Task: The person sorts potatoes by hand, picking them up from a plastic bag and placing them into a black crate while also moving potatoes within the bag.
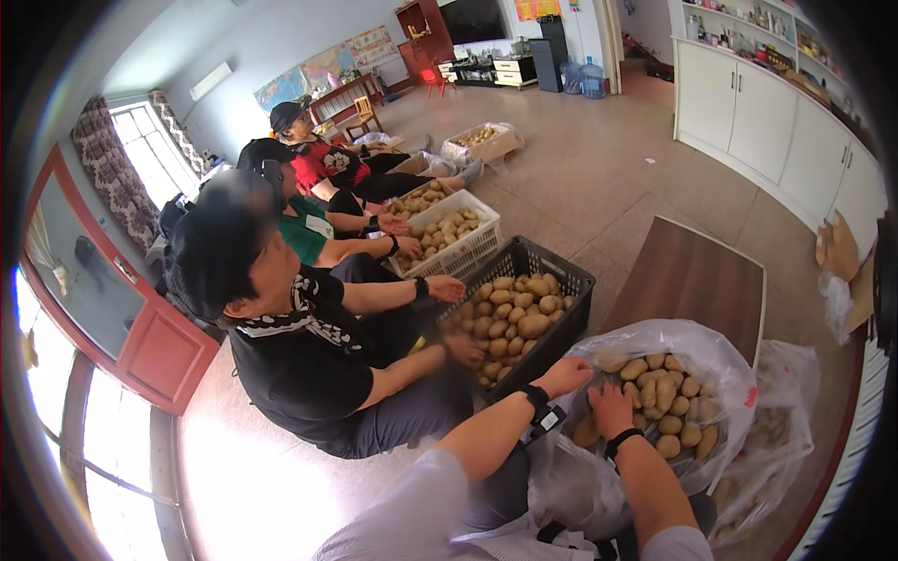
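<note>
A clear plastic bag (739,360), spread wide like a liner, holds many brown potatoes (666,393) in front of me. My left hand (564,376) is over the bag's left rim, fingers loosely extended, with nothing visible in them. Just right of it, my right hand (611,409) reaches in over the potatoes at the left side, its fingers spread and touching or just above them; I cannot tell which. One potato (586,431) shows beside that hand. Both my wrists wear black bands, and the left also carries a small device.
To my left sit several people in a row, a person in black (309,374) nearest, hands at a black crate (587,304) of potatoes. Beyond are a white crate (488,238) and lined boxes. A brown wooden board (687,280) lies ahead; white cabinets (739,112) stand far right.
</note>
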A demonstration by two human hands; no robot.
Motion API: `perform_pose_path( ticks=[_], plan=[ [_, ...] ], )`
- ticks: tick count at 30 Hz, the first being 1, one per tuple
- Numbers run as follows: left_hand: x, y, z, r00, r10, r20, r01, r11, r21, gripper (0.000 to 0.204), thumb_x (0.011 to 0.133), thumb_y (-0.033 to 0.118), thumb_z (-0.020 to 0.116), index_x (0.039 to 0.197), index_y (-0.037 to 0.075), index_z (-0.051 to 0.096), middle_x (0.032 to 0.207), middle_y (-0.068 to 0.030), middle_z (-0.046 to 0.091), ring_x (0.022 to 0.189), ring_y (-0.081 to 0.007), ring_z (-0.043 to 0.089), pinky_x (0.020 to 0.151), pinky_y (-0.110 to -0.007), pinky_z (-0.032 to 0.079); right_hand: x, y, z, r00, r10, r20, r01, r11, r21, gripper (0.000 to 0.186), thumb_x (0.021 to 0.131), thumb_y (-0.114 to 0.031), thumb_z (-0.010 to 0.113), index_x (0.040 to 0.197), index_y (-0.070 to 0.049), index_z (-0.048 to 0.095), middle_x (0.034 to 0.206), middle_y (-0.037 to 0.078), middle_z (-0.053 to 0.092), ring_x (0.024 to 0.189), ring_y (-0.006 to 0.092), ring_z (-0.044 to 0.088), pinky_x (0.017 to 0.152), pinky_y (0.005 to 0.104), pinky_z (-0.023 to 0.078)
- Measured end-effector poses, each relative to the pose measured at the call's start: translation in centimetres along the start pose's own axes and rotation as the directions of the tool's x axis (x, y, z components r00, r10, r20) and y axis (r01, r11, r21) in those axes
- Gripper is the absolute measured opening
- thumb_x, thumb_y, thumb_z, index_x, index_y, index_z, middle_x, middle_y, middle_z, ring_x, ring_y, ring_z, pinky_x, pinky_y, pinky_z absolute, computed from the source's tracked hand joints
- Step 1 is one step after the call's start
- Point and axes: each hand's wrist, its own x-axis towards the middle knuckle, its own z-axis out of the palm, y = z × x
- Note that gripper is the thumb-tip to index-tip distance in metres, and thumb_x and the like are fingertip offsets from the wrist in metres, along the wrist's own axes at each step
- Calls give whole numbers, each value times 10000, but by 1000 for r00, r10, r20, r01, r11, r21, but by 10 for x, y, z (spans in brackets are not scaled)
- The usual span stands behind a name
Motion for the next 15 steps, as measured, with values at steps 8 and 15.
perform_pose_path(
  ticks=[8, 15],
  plan=[
    [-5, 15, -3, 1000, -19, -10, 18, 998, -52, 332, 842, 295, 610, 984, 8, 695, 977, -199, 689, 955, -346, 651, 832, -410, 510, -11, 1, 7, 1000, 2, 4, -2, 1000, 1, 248, 839, -200, 548, 1071, -238, 624, 1023, 95, 594, 1023, 301, 555, 836, 465, 411],
    [-12, 27, -6, 999, -31, -37, 27, 995, -95, 307, 866, 267, 613, 1023, 13, 686, 926, -149, 693, 882, -249, 656, 801, -351, 504, -18, -2, 7, 1000, -18, -6, 18, 997, -80, 198, 845, -229, 541, 1016, -245, 639, 977, 107, 603, 1003, 303, 547, 822, 462, 401]
  ],
)
